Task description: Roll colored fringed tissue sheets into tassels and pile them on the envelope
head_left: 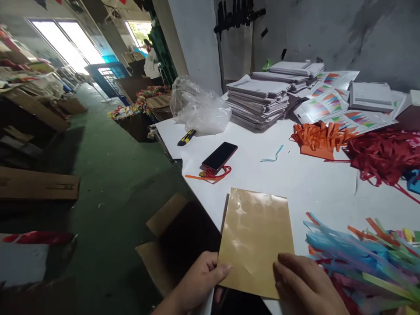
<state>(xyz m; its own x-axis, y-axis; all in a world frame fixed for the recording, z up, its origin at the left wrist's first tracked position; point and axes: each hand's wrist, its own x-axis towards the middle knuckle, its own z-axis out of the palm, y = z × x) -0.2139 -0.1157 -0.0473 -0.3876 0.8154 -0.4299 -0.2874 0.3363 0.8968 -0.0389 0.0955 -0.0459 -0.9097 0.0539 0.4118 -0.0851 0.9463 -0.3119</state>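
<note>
A flat, glossy tan packet [257, 236], like an envelope, lies at the front edge of the white table. My left hand [205, 278] pinches its lower left side, thumb on top and fingers underneath. At the lower right side, my right hand [305, 280] is closed over the packet's edge with fingers bent; its thumb is hidden. To the right of this hand lies a heap of multicoloured paper streamers [364, 258]. Farther back on the table [249, 170] is a black phone [220, 156] with a red cord [226, 172].
An open cardboard box [167, 218] stands below the table's left edge. Farther back are a yellow-black cutter knife [186, 138], clear plastic bags [210, 116], and stacked white packets [259, 98]. Orange fringe [323, 138] and red fringe [383, 153] lie right. A person [151, 63] is in the background.
</note>
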